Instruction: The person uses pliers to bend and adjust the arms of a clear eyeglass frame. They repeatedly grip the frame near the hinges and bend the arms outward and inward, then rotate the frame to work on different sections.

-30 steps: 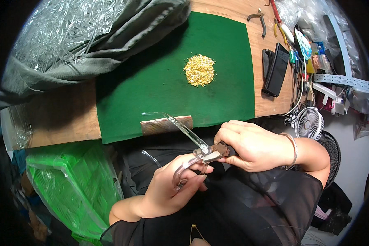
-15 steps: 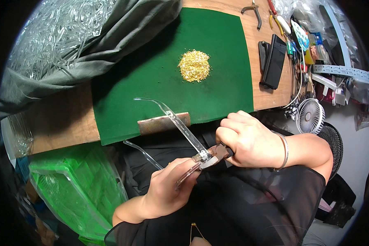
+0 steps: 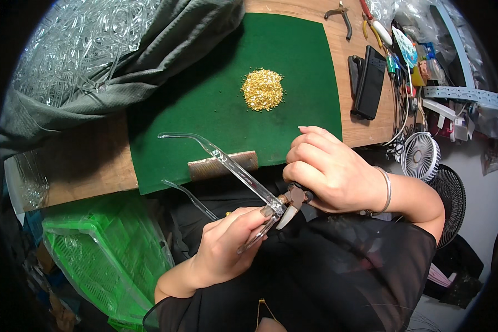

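A pair of eyeglasses with a clear frame [image 3: 235,169] is held in my left hand [image 3: 221,246], pinched between thumb and fingers at the rim near a hinge corner. Both temples point up and to the left, one passing over the mat's near edge. My right hand [image 3: 335,171] is wrapped round a pair of pliers [image 3: 294,200], whose metal head lies right beside that hinge corner. Whether the jaws touch the frame I cannot tell. Beyond the hands, a heap of tiny gold-coloured metal pieces [image 3: 263,89] sits on the green mat [image 3: 301,50].
A rough brown block [image 3: 200,171] juts from the table's near edge. Many clear frames [image 3: 88,50] lie on grey cloth [image 3: 171,55] at far left. A phone [image 3: 369,83], more pliers [image 3: 346,22] and a white fan [image 3: 420,156] stand right. Green crates [image 3: 94,249] sit lower left.
My right hand has moved slightly up and the pliers have turned, their jaws now pointing down beside the hinge corner. The eyeglasses have tilted, their temple tips shifting left.
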